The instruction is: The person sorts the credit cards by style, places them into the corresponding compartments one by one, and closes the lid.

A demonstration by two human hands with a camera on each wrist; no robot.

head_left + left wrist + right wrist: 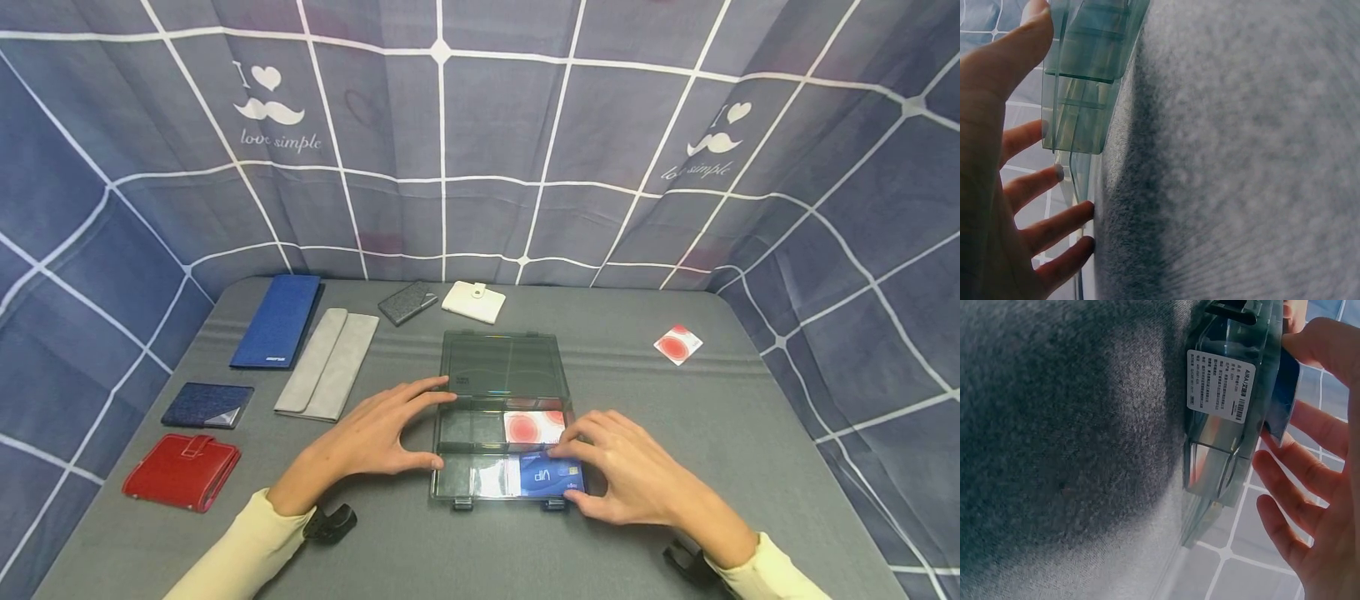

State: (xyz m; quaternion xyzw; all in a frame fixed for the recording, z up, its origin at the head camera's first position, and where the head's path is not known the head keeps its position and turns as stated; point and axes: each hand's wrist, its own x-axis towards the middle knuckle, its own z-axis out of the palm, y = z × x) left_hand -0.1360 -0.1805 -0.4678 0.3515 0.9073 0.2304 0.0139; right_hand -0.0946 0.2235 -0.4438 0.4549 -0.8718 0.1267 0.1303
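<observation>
- Clear box [501,417], open, lies mid-surface [750,433].
- Left hand [375,437] braces its left edge, fingers spread.
- Right hand [630,471], apparently pinching the blue card [547,477]: slide it flat into its compartment.

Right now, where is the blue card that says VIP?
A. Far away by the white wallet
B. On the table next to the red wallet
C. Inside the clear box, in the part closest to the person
C. The blue VIP card lies in the nearest compartment of the clear box, with the right hand on it.
</observation>
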